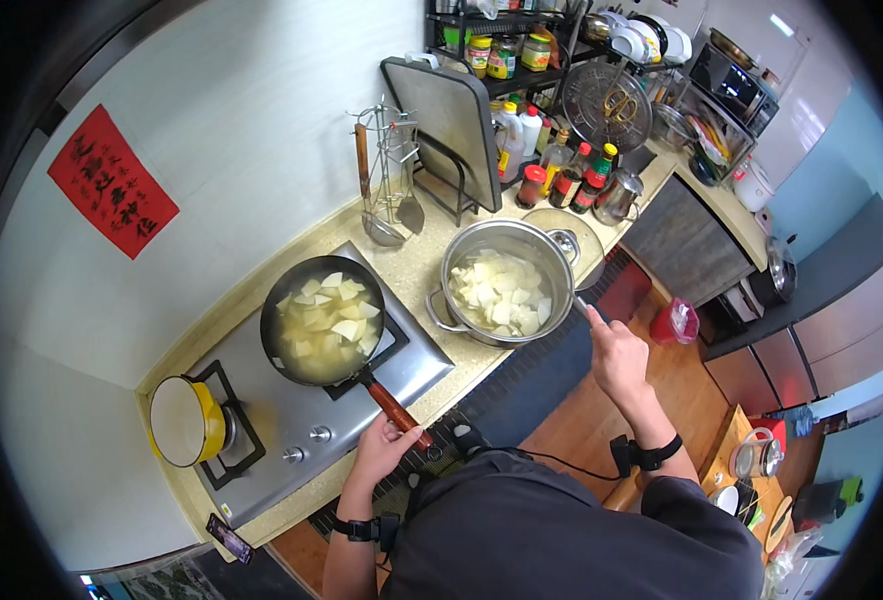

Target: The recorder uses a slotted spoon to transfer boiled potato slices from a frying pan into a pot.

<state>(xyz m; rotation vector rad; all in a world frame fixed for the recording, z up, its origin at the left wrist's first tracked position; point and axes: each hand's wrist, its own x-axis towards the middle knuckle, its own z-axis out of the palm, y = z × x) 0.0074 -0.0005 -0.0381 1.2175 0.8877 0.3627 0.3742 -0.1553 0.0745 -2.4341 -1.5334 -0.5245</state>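
My left hand (385, 450) is closed around the reddish wooden handle (398, 409) of a black wok (267, 330). The wok rests over the stove's right burner and holds pale slices (345, 328), likely potato, in cloudy liquid. To its right, on the counter, stands a stainless steel pot (450, 259) with similar slices (501, 296) in water. My right hand (620, 358) grips a metal handle (581, 306) at the pot's right side, forefinger extended along it. Whether this handle belongs to the pot or to a utensil, I cannot tell.
A yellow pot (213, 424) sits by the left burner of the steel gas stove (269, 420). Behind are a utensil rack (385, 165), a cutting board (441, 112) and sauce bottles (569, 180). A glass lid (588, 240) lies beside the steel pot. A phone (230, 538) leans at the counter's corner.
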